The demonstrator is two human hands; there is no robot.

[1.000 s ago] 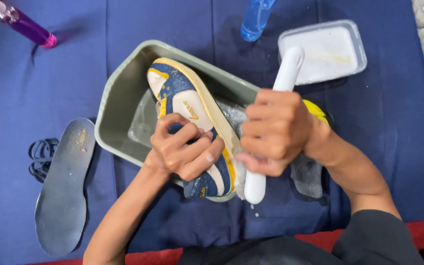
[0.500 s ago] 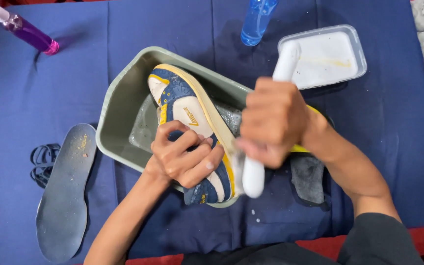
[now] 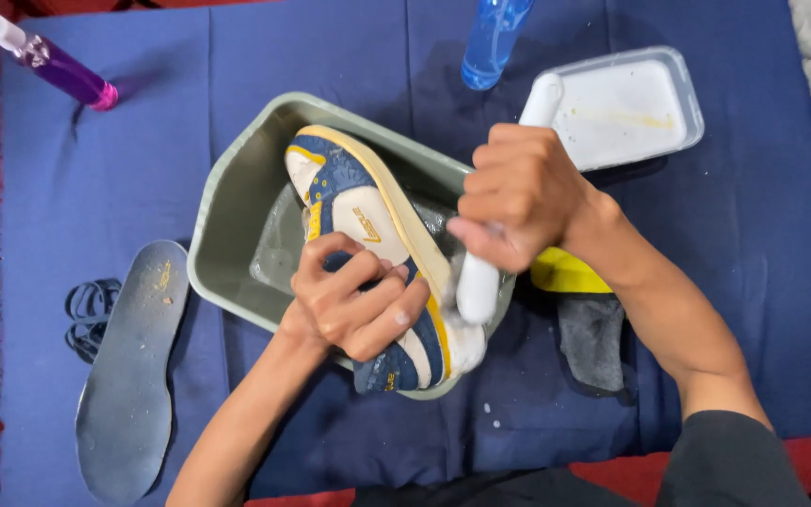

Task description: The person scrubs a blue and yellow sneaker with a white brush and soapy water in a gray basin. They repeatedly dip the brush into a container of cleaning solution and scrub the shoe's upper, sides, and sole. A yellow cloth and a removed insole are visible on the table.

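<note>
We record a bench covered by a blue cloth (image 3: 762, 282), which fills most of the view and carries everything noted below.

At the centre sits a grey-green basin (image 3: 237, 202), holding a little water at its bottom. Across it, from 11 o'clock to 5 o'clock, lies a sneaker (image 3: 354, 211) in navy, white and yellow, tilted on its side with the sole edge turned toward 3 o'clock and its lower end overhanging the basin's near rim.

At 8 o'clock of the basin, a dark insole (image 3: 129, 376) lies flat on the cloth, well apart from the shoe. Just beside it, at its 9 o'clock, we note a coil of dark laces (image 3: 86, 314).

At 2 o'clock, a shallow white tray (image 3: 635, 113) rests on the cloth. At 4 o'clock of the basin, a grey cloth (image 3: 593, 343) lies with a yellow item (image 3: 565, 274) touching it above.

At 12 o'clock stands a blue bottle (image 3: 492, 42), partly cut off by the frame. At 10 o'clock, in the far corner, lies a purple bottle (image 3: 63, 73).

Our left hand (image 3: 354, 305) is clenched over the upper of the sneaker near its heel end, fingers wrapped across it. Our right hand (image 3: 518, 192) is closed in a fist around a white brush (image 3: 479, 286), whose lower end touches the shoe's sole edge amid white foam.
</note>
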